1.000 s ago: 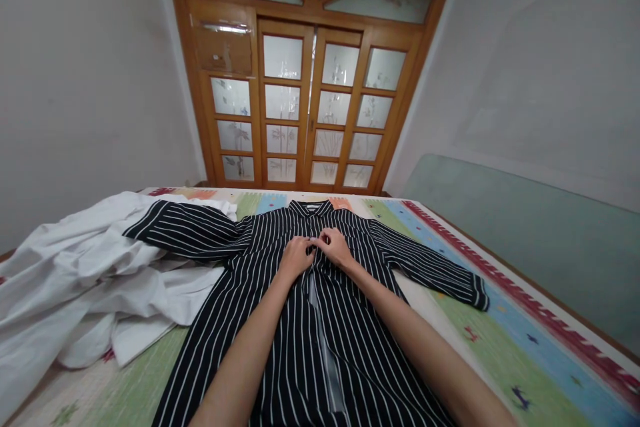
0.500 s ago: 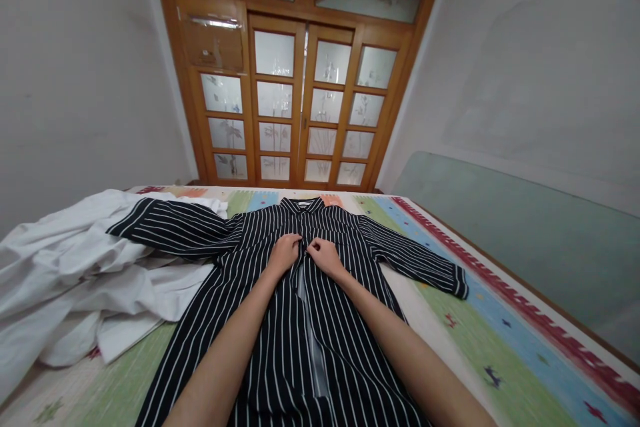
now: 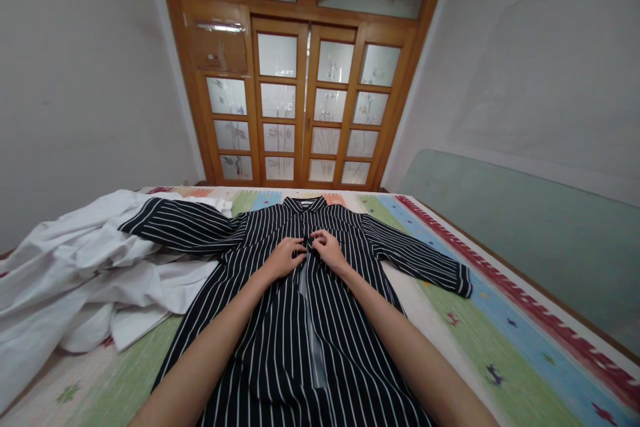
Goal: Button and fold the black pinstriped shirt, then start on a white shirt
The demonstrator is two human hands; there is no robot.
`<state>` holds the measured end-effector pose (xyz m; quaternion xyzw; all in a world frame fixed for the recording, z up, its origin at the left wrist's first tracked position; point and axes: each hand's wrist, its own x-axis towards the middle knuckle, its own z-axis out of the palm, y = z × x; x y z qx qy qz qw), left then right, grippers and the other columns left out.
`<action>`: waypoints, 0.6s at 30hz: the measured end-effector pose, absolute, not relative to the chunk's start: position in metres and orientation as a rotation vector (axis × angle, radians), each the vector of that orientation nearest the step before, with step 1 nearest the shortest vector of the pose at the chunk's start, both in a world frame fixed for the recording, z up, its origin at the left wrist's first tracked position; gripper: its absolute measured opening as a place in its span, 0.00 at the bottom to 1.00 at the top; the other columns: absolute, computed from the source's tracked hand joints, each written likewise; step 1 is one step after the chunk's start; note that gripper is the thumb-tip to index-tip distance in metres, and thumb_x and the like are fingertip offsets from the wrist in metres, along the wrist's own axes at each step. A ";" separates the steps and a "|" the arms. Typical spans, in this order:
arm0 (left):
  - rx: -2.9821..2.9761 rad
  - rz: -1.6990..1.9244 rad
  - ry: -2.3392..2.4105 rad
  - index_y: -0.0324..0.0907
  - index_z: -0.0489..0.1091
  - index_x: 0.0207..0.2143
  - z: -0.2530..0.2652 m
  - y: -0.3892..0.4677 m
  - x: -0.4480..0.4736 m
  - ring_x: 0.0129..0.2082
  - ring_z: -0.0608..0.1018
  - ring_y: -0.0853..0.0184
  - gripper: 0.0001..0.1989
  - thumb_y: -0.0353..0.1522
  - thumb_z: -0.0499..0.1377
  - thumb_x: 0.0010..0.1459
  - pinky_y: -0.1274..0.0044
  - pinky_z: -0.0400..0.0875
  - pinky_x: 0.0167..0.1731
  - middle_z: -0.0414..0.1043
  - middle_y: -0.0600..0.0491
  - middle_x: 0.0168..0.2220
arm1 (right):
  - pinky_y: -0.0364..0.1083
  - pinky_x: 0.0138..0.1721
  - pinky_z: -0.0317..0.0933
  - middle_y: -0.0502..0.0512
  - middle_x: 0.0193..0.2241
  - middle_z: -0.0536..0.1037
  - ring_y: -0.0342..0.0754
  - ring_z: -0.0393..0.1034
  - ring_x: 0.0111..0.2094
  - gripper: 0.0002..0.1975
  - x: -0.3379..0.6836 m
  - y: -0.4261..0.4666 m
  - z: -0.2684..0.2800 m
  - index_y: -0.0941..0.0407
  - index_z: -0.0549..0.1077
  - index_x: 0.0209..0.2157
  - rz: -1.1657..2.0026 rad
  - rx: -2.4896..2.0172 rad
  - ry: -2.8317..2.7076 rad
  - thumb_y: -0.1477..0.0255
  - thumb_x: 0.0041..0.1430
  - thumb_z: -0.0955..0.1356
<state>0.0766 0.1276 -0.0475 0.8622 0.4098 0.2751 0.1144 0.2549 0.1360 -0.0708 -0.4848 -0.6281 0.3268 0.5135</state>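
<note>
A black shirt with white stripes point(image 3: 280, 347) lies front up on the bed, collar at the far end and both sleeves spread outward. Its front edges meet near the chest and part lower down, where a pale strip shows between them. At the chest, my left hand point(image 3: 287, 257) holds the front edge with bent fingertips. Close beside it, my right hand point(image 3: 327, 249) pinches the opposite edge between thumb and fingers. Any button between the fingertips is too small to make out.
A crumpled white cloth point(image 3: 65, 280) lies on the left, partly under the shirt's sleeve. The patterned bedspread point(image 3: 450, 340) covers the bed. A pale green board point(image 3: 525, 220) runs along the right side, and wooden glazed doors point(image 3: 307, 100) stand beyond the far edge.
My left hand's fingers have loosened and spread a little at the front edge. My right hand has shifted slightly away from me. The view has moved slightly; the shirt lies much the same.
</note>
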 end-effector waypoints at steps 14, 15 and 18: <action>2.297 0.780 1.342 0.41 0.73 0.25 -0.042 0.112 0.090 0.24 0.73 0.68 0.04 0.28 0.58 0.48 0.79 0.62 0.27 0.71 0.56 0.22 | 0.39 0.15 0.55 0.43 0.18 0.70 0.40 0.61 0.16 0.18 0.257 0.127 -0.058 0.56 0.73 0.37 1.038 -1.106 -1.366 0.74 0.39 0.64; 2.295 0.797 1.344 0.41 0.72 0.24 -0.044 0.110 0.090 0.24 0.72 0.68 0.04 0.27 0.58 0.48 0.79 0.61 0.27 0.70 0.56 0.22 | 0.39 0.15 0.55 0.43 0.18 0.70 0.40 0.60 0.16 0.19 0.257 0.127 -0.058 0.56 0.74 0.37 1.042 -1.099 -1.376 0.74 0.39 0.64; 2.265 0.816 1.284 0.41 0.71 0.24 -0.047 0.108 0.090 0.23 0.71 0.69 0.04 0.26 0.57 0.48 0.79 0.61 0.27 0.69 0.57 0.21 | 0.39 0.14 0.54 0.43 0.18 0.70 0.39 0.59 0.15 0.20 0.257 0.127 -0.058 0.57 0.75 0.38 1.070 -1.079 -1.393 0.73 0.38 0.65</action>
